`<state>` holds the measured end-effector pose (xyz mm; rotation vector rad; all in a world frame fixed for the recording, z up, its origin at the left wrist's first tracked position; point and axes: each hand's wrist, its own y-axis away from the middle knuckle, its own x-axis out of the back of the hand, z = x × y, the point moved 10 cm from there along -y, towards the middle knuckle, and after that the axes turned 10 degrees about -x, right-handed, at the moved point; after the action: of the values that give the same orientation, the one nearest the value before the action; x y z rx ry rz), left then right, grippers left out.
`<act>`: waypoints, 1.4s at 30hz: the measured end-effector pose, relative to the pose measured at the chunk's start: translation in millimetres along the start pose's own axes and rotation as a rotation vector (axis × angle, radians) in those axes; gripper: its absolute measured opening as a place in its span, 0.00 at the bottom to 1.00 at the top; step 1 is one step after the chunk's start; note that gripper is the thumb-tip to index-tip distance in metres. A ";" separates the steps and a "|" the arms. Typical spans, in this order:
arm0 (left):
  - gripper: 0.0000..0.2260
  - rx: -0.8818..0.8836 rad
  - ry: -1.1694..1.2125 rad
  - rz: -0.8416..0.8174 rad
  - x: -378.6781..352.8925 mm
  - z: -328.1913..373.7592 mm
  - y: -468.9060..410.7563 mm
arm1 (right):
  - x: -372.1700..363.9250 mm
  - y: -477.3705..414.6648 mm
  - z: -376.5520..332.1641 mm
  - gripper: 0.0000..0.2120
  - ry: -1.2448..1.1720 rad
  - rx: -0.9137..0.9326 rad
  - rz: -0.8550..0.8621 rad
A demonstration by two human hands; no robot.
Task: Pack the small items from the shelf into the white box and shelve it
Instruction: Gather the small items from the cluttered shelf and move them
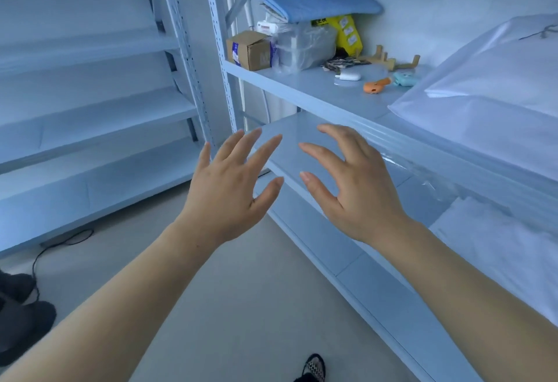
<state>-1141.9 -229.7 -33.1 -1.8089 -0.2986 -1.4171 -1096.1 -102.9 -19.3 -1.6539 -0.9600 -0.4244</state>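
Observation:
My left hand (pixel 229 191) and my right hand (pixel 356 188) are stretched out side by side, fingers spread, holding nothing, in front of the middle shelf (pixel 302 152). On the upper shelf (pixel 317 91) lie small items: a white case (pixel 350 76), an orange piece (pixel 376 86), a teal piece (pixel 404 78), dark packets (pixel 344 63) and a wooden stand (pixel 389 60). No white box shows in this view.
A brown carton (pixel 249 49), a clear plastic bag (pixel 305 46), a blue folded cloth (pixel 320 4) and a yellow bag (pixel 347 31) crowd the shelf's back. Large plastic-wrapped bundles (pixel 498 85) fill the right. Bare racks (pixel 90 103) stand left; a cable (pixel 60 245) lies on the floor.

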 end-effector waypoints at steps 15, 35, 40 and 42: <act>0.27 -0.208 0.068 -0.003 -124.9 -36.6 -273.2 | -73.8 -188.1 193.8 0.19 0.106 -0.172 0.049; 0.28 -0.547 0.233 0.052 -237.1 -62.3 -500.6 | -120.1 -310.5 351.6 0.23 0.387 -0.474 0.141; 0.26 -0.669 0.239 0.049 -262.2 -70.1 -536.6 | -141.1 -331.8 371.8 0.23 0.447 -0.552 0.183; 0.26 -0.708 0.248 0.047 -271.9 -70.1 -545.0 | -149.7 -337.8 378.6 0.23 0.477 -0.580 0.176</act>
<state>-1621.7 151.9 -33.0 -2.1190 0.4278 -1.8347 -1523.2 209.0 -29.1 -1.9975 -0.3399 -0.9911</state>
